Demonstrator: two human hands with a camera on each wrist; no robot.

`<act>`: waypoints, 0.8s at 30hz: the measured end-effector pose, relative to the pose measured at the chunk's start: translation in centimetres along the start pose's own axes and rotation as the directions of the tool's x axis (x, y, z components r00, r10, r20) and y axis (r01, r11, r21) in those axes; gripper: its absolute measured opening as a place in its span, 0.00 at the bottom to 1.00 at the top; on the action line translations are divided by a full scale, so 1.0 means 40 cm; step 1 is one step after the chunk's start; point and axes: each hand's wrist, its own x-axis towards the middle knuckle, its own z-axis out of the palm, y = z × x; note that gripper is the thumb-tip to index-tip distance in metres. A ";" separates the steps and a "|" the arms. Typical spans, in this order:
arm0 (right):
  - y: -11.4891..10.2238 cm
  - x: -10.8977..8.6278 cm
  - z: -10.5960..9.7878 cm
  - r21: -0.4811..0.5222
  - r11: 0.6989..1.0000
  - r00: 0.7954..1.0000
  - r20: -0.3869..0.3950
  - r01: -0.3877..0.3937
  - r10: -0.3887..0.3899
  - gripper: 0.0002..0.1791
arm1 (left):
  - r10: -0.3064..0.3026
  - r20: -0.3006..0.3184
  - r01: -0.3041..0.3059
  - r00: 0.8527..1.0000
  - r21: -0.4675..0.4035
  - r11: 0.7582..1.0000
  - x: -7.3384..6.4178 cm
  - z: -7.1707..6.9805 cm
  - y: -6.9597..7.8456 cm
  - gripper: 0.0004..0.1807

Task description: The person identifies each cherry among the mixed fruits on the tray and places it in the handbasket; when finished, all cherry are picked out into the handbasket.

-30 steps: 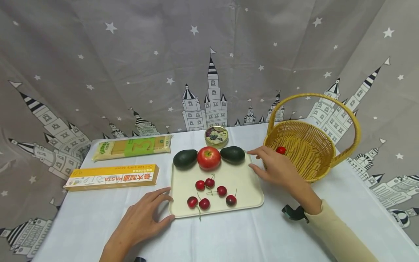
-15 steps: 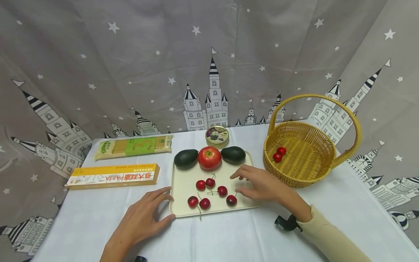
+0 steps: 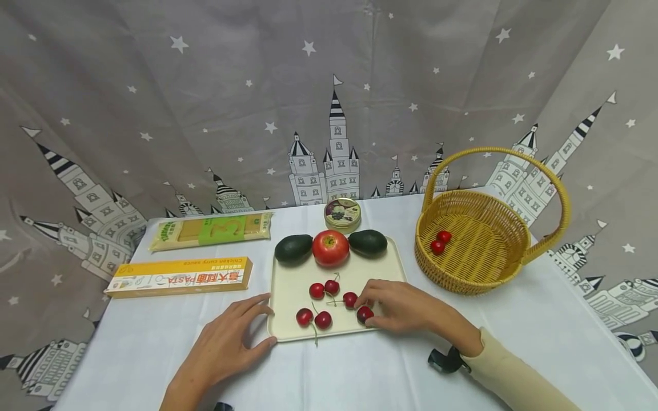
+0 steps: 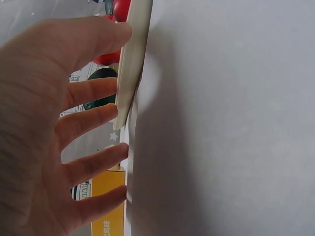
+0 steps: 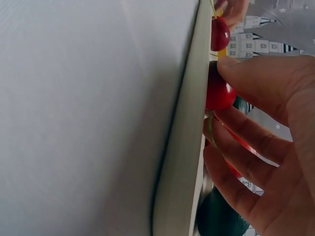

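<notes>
My right hand [image 3: 401, 305] is over the right part of the cream tray [image 3: 280, 331], with thumb and fingers round a dark red cherry [image 5: 220, 91] near the front edge. In the right wrist view the thumb lies on one side of this cherry and a fingertip on the other; its green stem hangs by the fingers. Another cherry [image 3: 349, 300] sits right beside my fingertips. My left hand [image 3: 226, 342] rests spread at the tray's left edge, thumb on the rim in the left wrist view. Several more cherries [image 3: 323, 319] with stems lie on the tray.
At the tray's back are a red tomato-like fruit [image 3: 330, 249] and two dark green avocados [image 3: 293, 249]. Behind stands a round tin [image 3: 342, 214]. A handled wicker basket [image 3: 478, 279] with two red cherries [image 3: 438, 246] is at right, a pasta box [image 3: 180, 278] and noodle pack [image 3: 213, 231] at left.
My right hand has moved from beside the basket left and down to the front cherry, and its fingers have closed round it. Two cherries now show in the basket. The left hand stays put.
</notes>
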 end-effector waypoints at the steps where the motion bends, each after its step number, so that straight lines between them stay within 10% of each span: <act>1: 0.000 -0.001 0.002 -0.007 1.000 1.000 0.006 0.002 -0.002 0.17 | 0.000 0.001 0.000 1.000 0.001 1.000 0.001 0.000 0.001 0.26; 24: 0.002 -0.015 -0.047 -0.162 0.986 0.991 -0.125 0.027 -0.048 0.14 | -0.032 0.014 0.032 0.999 -0.006 0.999 -0.002 0.006 0.008 0.25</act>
